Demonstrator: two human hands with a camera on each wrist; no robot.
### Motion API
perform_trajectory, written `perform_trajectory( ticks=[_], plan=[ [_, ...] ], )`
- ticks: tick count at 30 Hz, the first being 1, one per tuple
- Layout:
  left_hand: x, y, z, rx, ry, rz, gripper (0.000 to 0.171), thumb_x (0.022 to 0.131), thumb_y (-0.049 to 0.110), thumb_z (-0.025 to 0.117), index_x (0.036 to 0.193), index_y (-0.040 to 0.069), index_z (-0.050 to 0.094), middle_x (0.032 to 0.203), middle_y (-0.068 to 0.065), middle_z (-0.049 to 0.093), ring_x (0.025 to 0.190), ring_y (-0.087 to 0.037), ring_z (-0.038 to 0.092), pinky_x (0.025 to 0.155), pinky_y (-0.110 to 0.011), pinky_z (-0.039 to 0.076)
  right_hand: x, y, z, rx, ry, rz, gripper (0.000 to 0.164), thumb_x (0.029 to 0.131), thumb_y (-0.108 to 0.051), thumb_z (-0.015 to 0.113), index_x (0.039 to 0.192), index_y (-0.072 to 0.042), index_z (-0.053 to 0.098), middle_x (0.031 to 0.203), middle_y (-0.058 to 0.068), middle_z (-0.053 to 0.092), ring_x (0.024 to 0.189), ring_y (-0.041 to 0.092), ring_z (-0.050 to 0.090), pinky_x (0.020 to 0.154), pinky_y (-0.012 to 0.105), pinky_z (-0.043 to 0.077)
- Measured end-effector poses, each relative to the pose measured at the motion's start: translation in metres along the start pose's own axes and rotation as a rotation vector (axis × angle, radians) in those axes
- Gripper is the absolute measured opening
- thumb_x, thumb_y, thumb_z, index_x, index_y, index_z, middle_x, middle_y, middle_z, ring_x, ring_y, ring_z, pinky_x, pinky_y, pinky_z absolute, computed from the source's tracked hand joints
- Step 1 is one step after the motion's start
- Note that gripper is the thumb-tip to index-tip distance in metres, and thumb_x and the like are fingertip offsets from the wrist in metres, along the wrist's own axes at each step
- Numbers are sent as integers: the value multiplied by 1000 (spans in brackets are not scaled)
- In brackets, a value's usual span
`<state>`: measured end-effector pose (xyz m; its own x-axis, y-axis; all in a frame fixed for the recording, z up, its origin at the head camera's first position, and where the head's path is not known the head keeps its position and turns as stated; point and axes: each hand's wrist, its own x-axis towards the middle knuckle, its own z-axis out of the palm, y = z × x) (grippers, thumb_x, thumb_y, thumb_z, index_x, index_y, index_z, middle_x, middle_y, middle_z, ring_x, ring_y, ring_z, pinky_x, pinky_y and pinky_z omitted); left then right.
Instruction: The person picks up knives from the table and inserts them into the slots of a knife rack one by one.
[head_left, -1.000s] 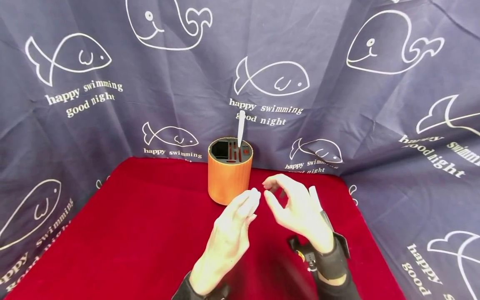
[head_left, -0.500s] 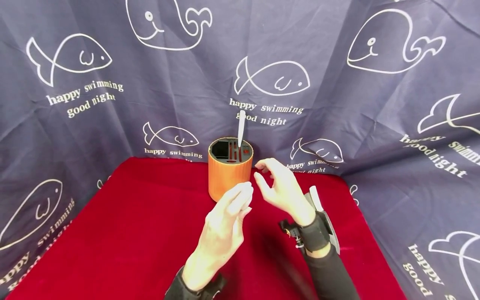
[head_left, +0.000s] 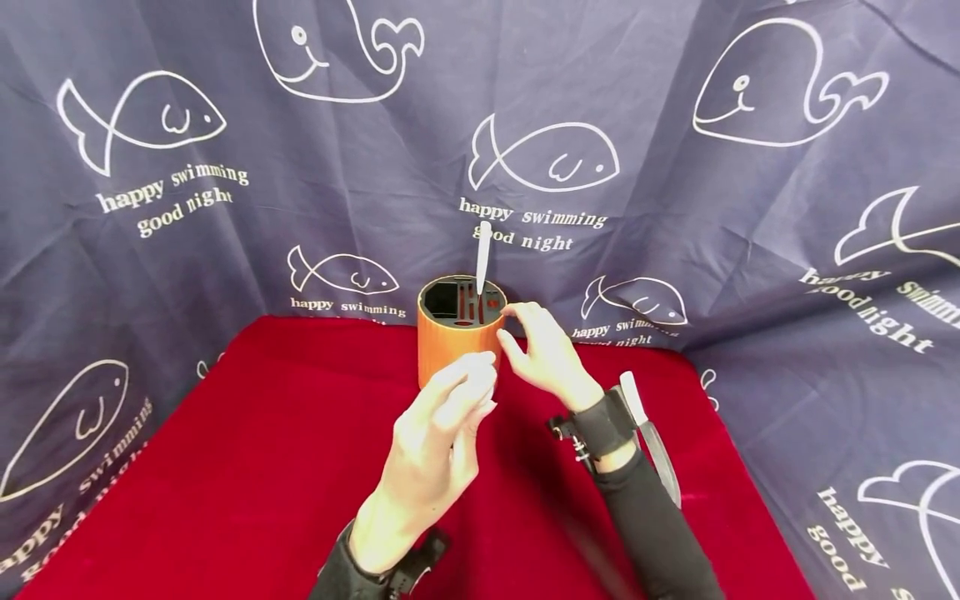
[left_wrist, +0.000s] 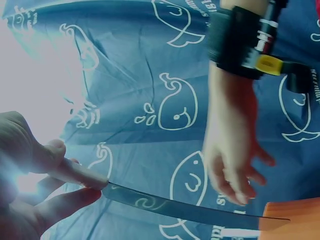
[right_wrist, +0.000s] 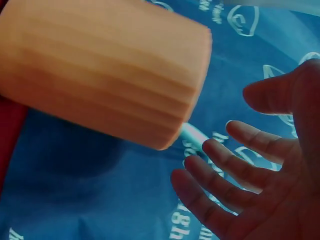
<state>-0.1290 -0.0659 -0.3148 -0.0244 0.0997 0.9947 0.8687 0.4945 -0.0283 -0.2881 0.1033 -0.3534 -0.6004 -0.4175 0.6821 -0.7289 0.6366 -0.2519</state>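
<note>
An orange round knife block (head_left: 450, 350) with a black slotted top stands at the far middle of the red cloth. One white-handled knife (head_left: 483, 258) stands upright in a slot. My left hand (head_left: 427, 446), in front of the block, grips a second knife by its pale handle. Its narrow blade (left_wrist: 165, 205) shows in the left wrist view, the tip pointing toward the block; the hand hides this knife in the head view. Beside the block's right side is my right hand (head_left: 546, 350), fingers spread and holding nothing. In the right wrist view a gap shows between its fingertips and the block.
A larger white-handled knife (head_left: 660, 458) lies on the red cloth (head_left: 262, 467) to the right, close to my right wrist. A blue-grey curtain (head_left: 360, 200) with fish and whale drawings hangs close behind the block and along both sides.
My right hand has moved forward and left, up to the block's side, uncovering the knife on the cloth. My left hand has shifted slightly left and forward, closer before the block.
</note>
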Motion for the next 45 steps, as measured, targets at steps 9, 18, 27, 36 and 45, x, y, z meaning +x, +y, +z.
perform_trajectory(
  ticks=[9,18,27,36,45],
  plan=[
    [12,-7,-4,-28,48,79,20,96,0,63,113,-6,54,110,-25,67,104,-32,71,95,-32,58,6,14,24,1,-84,148,43,98,-33,63,131,-5,60,126,15,58,120,34,58,103,50,52],
    [20,-12,-3,-22,68,113,22,94,-4,63,113,-4,52,110,-27,66,103,-33,71,94,-32,59,14,23,38,14,-107,232,49,103,-36,54,144,-9,52,137,22,50,123,42,54,105,56,50],
    [24,-18,-1,-9,97,142,23,94,-3,64,113,-4,51,109,-27,66,101,-33,71,92,-33,59,14,26,57,29,-203,359,54,108,-38,36,156,-13,35,145,25,40,127,48,53,104,59,49],
    [25,-25,5,-41,167,160,24,93,-3,66,110,-7,49,103,-29,65,102,-33,72,89,-33,60,14,22,68,167,-260,320,54,110,-25,28,156,2,19,162,23,24,149,43,30,119,54,38],
    [28,-35,13,-25,209,119,27,92,-4,67,111,-5,48,107,-27,68,103,-33,72,91,-32,60,10,22,75,286,-253,439,56,111,-35,21,160,-13,5,161,23,22,147,39,34,112,55,44]
  ],
)
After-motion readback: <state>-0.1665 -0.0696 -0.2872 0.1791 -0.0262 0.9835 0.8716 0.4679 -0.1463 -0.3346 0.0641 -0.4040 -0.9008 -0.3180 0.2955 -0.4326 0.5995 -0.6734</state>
